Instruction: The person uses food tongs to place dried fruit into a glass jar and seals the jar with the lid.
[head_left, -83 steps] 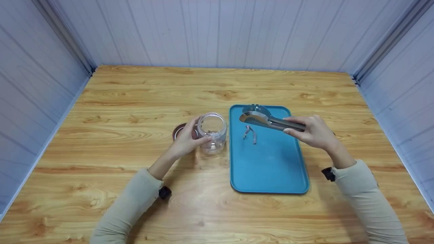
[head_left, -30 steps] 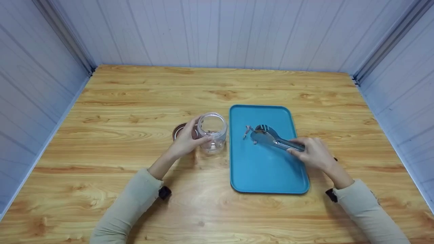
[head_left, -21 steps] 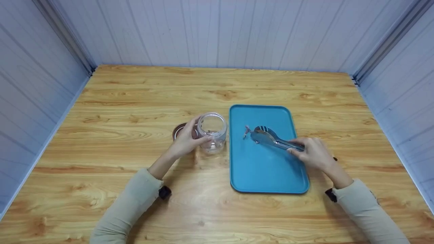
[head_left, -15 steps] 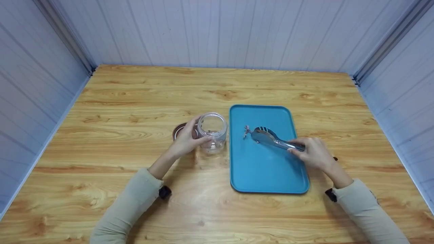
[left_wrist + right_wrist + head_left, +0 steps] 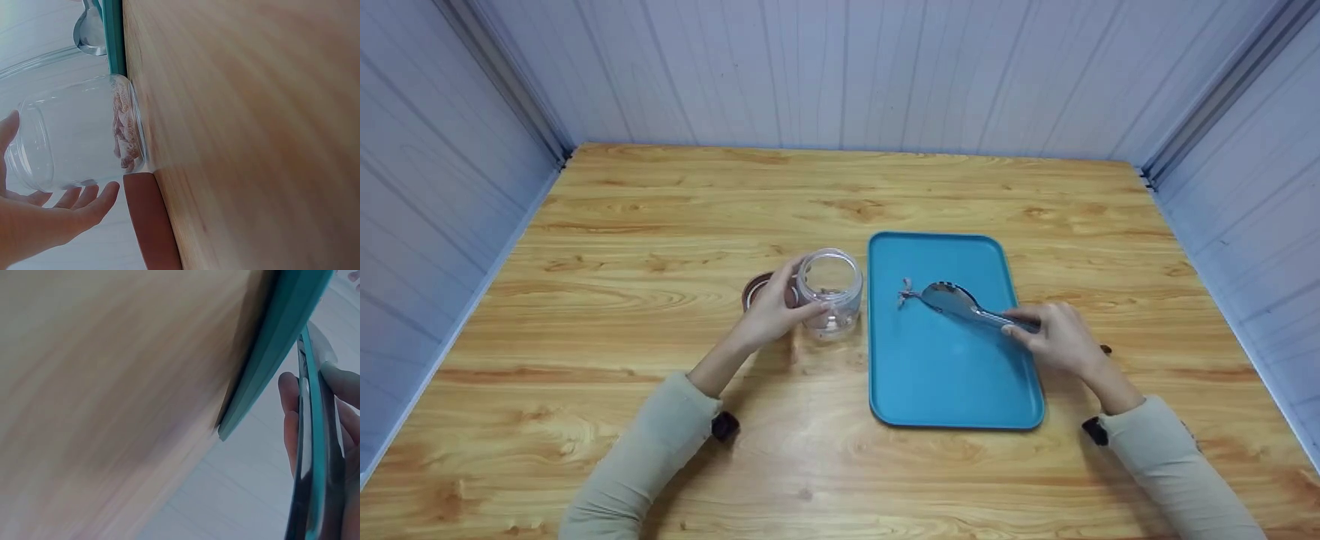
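Pale walls point(image 5: 825, 75): lined with faint vertical streaks, joined at both rear corners by grey strips.
Wood-grain table point(image 5: 660, 225): spread beneath everything, running back to the rear wall.
Left hand point(image 5: 771, 313): grasping the clear jar point(image 5: 840, 311), fingers point(image 5: 101, 205) bent along one side, thumb opposite.
Right hand point(image 5: 1057, 337): gripping the metal tongs point(image 5: 952, 301) at the handle, thumb on the near side, fingers on the far side; held over the right edge of the blue tray point(image 5: 952, 382).
Tongs: slanting leftward over the tray, with broad spoon-like blades close together; pointing at the thin strips.
Thin strips point(image 5: 907, 294): lying on the left part of the tray, reddish brown, crossed in a small bunch; one end reaching the blade tips, firmness of hold impossible to tell.
Jar: upright on the table, open at the mouth, just beside the tray's left edge.
Reddish-brown pieces point(image 5: 125, 129): heaped on the jar's bottom, seen through the wall in the left wrist view.
Brown lid point(image 5: 754, 287): resting on the table just left of the jar, partly hidden behind the left hand.
Beige sleeves point(image 5: 649, 450): covering both forearms, with small black devices point(image 5: 725, 427) at the cuffs.
Tray: flat on the table, longer from front to back, rounded at the corners.
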The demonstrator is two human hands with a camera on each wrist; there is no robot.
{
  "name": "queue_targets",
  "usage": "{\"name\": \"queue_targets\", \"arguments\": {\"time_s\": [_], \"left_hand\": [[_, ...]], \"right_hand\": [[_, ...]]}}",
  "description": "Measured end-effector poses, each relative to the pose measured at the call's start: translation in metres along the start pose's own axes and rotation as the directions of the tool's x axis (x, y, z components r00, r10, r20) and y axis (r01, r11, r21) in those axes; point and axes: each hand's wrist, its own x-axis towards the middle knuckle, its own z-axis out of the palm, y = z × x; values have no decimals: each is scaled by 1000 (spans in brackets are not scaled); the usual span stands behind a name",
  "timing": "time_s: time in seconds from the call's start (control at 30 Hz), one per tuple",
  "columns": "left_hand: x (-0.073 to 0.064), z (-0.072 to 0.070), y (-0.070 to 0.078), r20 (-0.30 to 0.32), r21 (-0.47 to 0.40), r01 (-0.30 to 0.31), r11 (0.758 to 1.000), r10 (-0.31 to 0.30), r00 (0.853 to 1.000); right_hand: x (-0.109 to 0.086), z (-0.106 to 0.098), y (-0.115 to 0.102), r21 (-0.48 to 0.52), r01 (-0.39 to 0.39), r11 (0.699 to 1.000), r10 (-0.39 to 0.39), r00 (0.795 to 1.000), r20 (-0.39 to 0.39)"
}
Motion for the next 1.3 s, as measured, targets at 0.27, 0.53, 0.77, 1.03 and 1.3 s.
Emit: {"name": "queue_targets", "arguments": {"time_s": [0.27,0.53,0.77,1.03,1.3], "left_hand": [[0,1,-1,-2,-1,-12,1000,12,1000],[0,0,2,2,10,19,1000,-19,1000],[5,1,-13,-1,-3,15,1000,-15,1000],[10,1,-33,-13,20,3,1000,-3,1000],[2,0,-6,-5,6,8,1000,-8,1000]], "right_hand": [[-1,-2,3,0,-36,999,36,999,17],[-2,-9,5,32,-3,999,4,1000,-15],[1,-18,3,27,77,997,-75,995,-62],[7,-34,-7,34,126,991,-122,989,-87],[14,-47,-21,-27,188,982,-190,973,-129]]}}
